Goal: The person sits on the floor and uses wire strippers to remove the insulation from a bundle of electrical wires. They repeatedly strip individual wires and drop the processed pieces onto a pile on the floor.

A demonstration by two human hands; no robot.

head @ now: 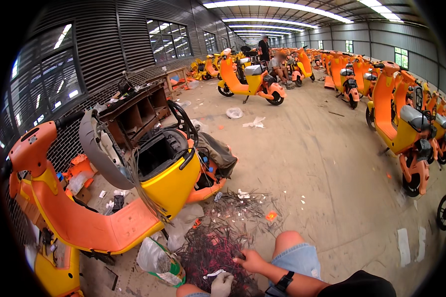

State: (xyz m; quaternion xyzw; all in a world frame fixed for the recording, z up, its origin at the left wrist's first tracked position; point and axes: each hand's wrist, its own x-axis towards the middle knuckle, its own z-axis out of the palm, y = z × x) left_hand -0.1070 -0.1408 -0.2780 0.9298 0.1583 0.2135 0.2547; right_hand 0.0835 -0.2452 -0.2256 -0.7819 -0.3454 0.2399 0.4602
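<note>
A heap of dark, thin offcuts with pinkish-red bits [208, 247] lies on the floor before me, between my knees. My left hand [222, 285], in a pale glove, is low over the heap, beside a white strip [214, 274]; whether it holds the strip I cannot tell. My right hand [252, 260] is bare, with a black watch at the wrist. Its fingers are closed on a small dark object [240, 255] at the heap's right edge. Ahead to the left stands an orange and yellow electric scooter [173, 182] with its grey seat [96, 148] raised and a bundle of thin grey strands [143, 193] hanging from it.
An open white and green sack [160, 260] stands left of the heap. A brown workbench [133, 115] is behind the scooter. Rows of scooters [383, 111] line the right side. Two people [264, 48] are farther off, one seated [277, 67]. Plastic scraps [234, 113] lie on the floor.
</note>
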